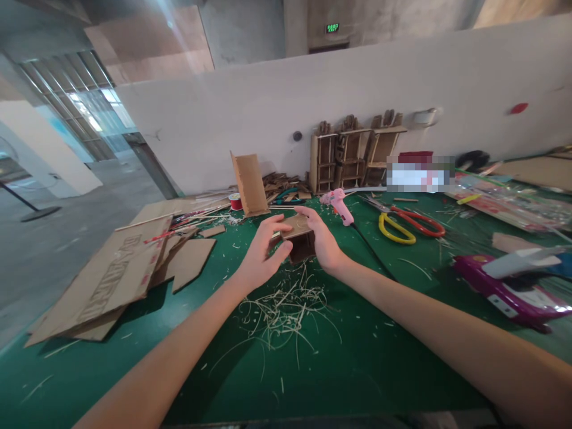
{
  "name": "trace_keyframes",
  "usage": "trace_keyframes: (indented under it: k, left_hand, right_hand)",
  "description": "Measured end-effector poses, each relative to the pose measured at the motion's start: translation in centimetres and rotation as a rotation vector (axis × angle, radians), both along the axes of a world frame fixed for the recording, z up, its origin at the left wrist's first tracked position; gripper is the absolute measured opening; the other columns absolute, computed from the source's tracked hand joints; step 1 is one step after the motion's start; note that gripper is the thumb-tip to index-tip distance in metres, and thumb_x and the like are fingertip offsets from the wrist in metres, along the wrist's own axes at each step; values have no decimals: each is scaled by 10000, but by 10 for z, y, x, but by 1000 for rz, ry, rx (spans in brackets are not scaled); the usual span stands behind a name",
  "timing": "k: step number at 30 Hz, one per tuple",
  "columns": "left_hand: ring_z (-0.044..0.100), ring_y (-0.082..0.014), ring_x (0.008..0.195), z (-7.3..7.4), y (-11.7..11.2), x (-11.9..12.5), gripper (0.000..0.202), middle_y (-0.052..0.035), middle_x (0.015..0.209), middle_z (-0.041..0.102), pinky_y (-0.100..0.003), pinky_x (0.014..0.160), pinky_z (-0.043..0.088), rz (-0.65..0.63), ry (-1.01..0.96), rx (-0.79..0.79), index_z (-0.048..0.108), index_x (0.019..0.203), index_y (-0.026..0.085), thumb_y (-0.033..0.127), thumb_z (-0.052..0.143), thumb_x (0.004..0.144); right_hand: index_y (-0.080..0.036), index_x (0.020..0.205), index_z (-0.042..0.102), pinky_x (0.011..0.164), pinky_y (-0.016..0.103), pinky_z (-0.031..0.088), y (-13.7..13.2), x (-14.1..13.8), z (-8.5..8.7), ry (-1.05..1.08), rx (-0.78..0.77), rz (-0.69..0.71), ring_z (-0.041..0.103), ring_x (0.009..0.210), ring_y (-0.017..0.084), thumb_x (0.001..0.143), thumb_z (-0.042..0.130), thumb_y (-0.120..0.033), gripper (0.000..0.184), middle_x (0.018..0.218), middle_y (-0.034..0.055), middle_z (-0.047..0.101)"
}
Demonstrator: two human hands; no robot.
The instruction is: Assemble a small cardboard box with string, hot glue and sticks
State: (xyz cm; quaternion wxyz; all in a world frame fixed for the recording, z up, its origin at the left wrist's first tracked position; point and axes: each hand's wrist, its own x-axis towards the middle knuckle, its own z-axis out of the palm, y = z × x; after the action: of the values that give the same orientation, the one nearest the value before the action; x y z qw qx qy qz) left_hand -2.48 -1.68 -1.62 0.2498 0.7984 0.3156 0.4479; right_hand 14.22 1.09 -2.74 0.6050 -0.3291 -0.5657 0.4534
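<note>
Both of my hands hold a small brown cardboard box piece (300, 239) a little above the green table (339, 363). My left hand (263, 253) grips its left side with thumb and fingers pinched on the edge. My right hand (322, 238) wraps round its right side and top, fingers curled over it. Pale thin shavings (286, 307) lie scattered on the table just below the hands.
A pink glue gun (339, 205) lies behind the hands, with yellow scissors (395, 229) and red-handled scissors (417, 219) to the right. Flat cardboard sheets (116, 274) lie at left, an upright cardboard piece (249, 185) and cardboard shelf models (353, 155) by the wall. A purple tool (504, 289) is at right.
</note>
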Motion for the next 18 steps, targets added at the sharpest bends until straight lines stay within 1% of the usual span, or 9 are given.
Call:
trace_keyframes:
  k: [2,4,7,9,11,13,15,17,18]
  left_hand:
    - [439,-257,1311,0,1,2,234,-121,1388,415,-426,998,473,15,-78,-48,528,1103,237,393,495,932]
    - [457,-248,1294,0,0,3,246,-117,1382,431,-406,1002,464,15,-96,-77,528,1116,238,389,515,922]
    - [453,-238,1282,0,-2,7,263,-109,1368,430,-380,990,461,11,-110,-97,529,1144,239,369,521,915]
    - [477,-229,1235,-2,-3,12,250,-100,1334,434,-372,973,464,28,-172,-126,523,1118,231,369,520,909]
    - [527,-205,1135,-7,-3,18,215,-80,1258,472,-362,944,470,62,-286,-183,499,1052,227,394,486,918]
    - [561,-173,1001,-12,-2,26,192,-43,1116,525,-332,882,487,109,-406,-254,461,934,225,414,427,935]
    - [562,-154,892,-14,-1,33,158,-15,989,534,-307,820,497,167,-481,-313,423,862,223,370,443,918]
    - [561,-158,873,-11,-1,39,81,-10,955,538,-317,810,500,213,-507,-349,442,920,233,304,464,888]
    - [562,-166,908,-9,-1,40,107,-18,980,547,-335,841,497,230,-494,-347,463,980,239,275,462,879]
  right_hand:
    - [-273,1149,575,1022,425,354,0,0,1,16,-7,15,512,1102,227,834,413,-356,364,1187,13,580]
    - [-276,1148,572,990,416,374,-1,-1,3,64,-44,47,536,1037,222,810,424,-335,374,1111,8,601]
    - [-276,1120,570,871,393,428,-6,-2,9,146,-146,92,568,879,210,769,433,-311,379,979,-3,623]
    - [-270,1060,574,774,369,443,-10,-4,12,179,-200,109,561,766,200,755,435,-314,338,884,-10,622]
    - [-265,1003,572,713,347,435,-14,-8,13,188,-205,103,543,701,191,781,444,-347,270,810,-17,608]
    - [-266,969,567,699,330,425,-17,-12,11,172,-172,88,535,698,185,823,463,-406,228,785,-23,593]
    - [-268,937,561,689,313,415,-18,-15,9,152,-147,81,530,709,176,840,486,-454,223,776,-29,574]
    - [-267,906,556,670,299,405,-18,-15,8,154,-155,83,524,703,166,829,507,-450,205,762,-37,561]
    - [-264,892,558,659,294,400,-17,-14,9,160,-171,81,522,696,162,820,514,-436,191,752,-40,558]
